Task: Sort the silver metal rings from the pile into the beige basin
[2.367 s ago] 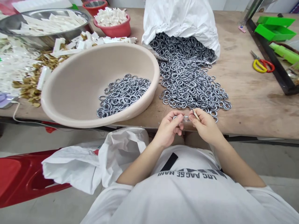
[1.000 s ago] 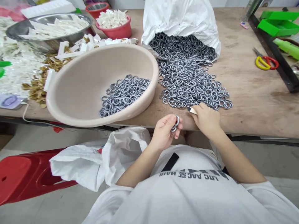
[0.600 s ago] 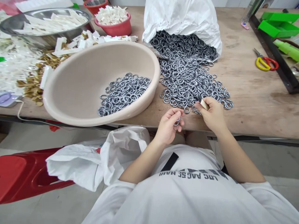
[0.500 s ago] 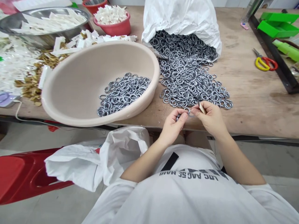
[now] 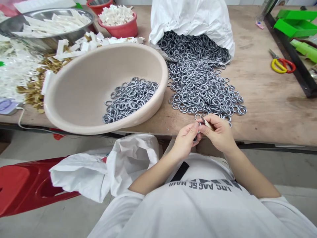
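My left hand [image 5: 184,140] is closed on grey metal rings [image 5: 195,139], mostly hidden by its fingers. My right hand [image 5: 220,133] grips a small knife-like tool [image 5: 207,123] with a pale handle and a dark tip. Both hands meet at the table's front edge, and the tool's tip is at the left fingertips. Just beyond them spreads a heap of grey rings [image 5: 203,86], spilling out of a white sack [image 5: 190,16]. Left of the heap, a large beige basin [image 5: 74,79] holds more such rings.
Scissors [image 5: 282,65] with red and yellow handles lie at the right, near green trays [image 5: 292,28]. Back left are a steel bowl [image 5: 91,28] and a red bowl [image 5: 123,30] of white pieces. A red stool [image 5: 15,185] and white bag [image 5: 81,175] are below.
My hands have come together and lowered slightly toward me. The ring that showed between them is now mostly covered by fingers, and the tool has tilted against the left fingertips.
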The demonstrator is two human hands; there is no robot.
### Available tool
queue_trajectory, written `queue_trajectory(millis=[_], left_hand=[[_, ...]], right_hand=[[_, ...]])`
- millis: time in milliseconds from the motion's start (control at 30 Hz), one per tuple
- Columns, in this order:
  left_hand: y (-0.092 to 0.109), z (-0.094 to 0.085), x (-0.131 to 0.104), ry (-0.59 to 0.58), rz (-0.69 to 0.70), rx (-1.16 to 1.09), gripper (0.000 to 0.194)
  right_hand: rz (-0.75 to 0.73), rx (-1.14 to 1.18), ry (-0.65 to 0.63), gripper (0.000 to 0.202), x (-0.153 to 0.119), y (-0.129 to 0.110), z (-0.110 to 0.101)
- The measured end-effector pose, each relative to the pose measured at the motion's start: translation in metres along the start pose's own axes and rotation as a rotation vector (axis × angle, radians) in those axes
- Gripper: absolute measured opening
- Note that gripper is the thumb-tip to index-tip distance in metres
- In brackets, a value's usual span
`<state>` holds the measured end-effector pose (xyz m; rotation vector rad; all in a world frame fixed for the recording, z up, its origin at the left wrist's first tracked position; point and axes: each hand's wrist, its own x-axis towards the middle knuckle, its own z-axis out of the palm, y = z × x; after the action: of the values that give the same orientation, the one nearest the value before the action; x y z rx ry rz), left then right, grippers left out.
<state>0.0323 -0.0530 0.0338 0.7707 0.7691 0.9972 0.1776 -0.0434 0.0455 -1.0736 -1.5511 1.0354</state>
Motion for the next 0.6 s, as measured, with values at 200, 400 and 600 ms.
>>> queue_trajectory(millis=[200,400,600], left_hand=[[0.007,0.004,-0.003,-0.016,-0.01,-0.08,0.046],[0.008,0.006,-0.005,0.043,-0.03,-0.133,0.047],[0.006,0.008,-0.006,0.051,-0.042,-0.146,0.048]], right_hand=[[-0.039,-0.124,0.073,0.028,-0.007,-0.001,-0.004],[-0.231,-0.562,-0.019,0.041,-0.021,-0.012,-0.004],[-0.249,-0.685,-0.019,0.043,-0.02,-0.015,-0.001]])
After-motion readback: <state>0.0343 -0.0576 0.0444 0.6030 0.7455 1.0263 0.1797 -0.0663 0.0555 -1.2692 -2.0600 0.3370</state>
